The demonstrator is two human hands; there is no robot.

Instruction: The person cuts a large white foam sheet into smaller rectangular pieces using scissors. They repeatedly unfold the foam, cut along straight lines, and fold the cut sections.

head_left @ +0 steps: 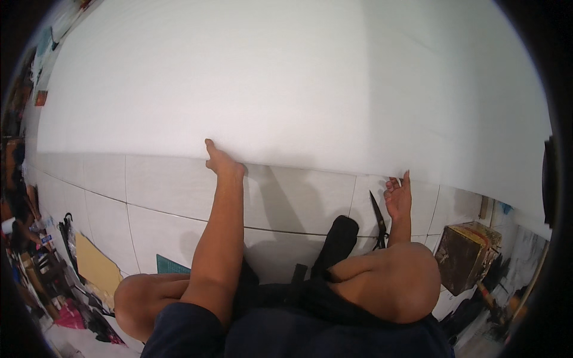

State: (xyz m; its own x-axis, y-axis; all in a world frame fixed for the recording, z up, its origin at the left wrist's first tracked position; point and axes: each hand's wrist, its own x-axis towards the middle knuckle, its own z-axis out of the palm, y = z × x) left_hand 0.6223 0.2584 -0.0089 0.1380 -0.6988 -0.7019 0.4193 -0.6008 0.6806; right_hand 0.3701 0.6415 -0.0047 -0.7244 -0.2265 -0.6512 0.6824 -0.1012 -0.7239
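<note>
Crouched low, your left hand (219,160) pinches the near edge of the wide white foam sheet (286,83) over the pale floor tiles (167,185), steadying it; your right hand (399,197) grips black-handled scissors (378,222) at that edge.

A floor (167,191) of large pale grey tiles carries everything. A big white sheet (286,77) lies spread over its far part, its near edge running across the tiles. Black scissors (378,219) lie on a bare tile just before that edge, toward the right.
</note>
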